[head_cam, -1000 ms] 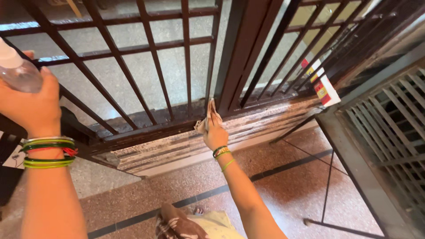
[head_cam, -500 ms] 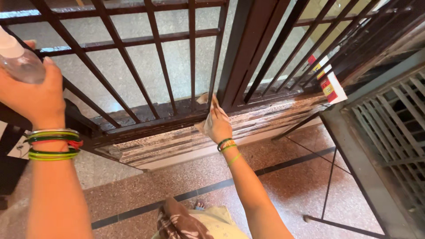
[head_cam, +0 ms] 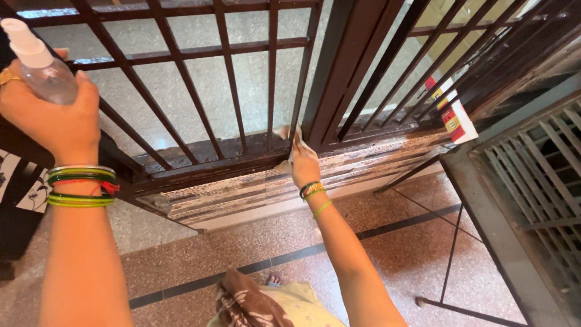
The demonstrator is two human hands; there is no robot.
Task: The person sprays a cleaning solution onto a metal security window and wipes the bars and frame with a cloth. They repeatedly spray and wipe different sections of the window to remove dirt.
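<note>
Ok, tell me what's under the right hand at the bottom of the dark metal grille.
A pale crumpled cloth shows under the right hand, pressed on the dark metal grille's bottom rail. The hand covers most of it.

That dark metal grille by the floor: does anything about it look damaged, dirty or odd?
Yes. The grille's bottom rail looks blotchy and rough, as if rusted or grimy, just where the right hand presses a cloth. The left hand holds a clear spray bottle. Nothing looks spilled.
</note>
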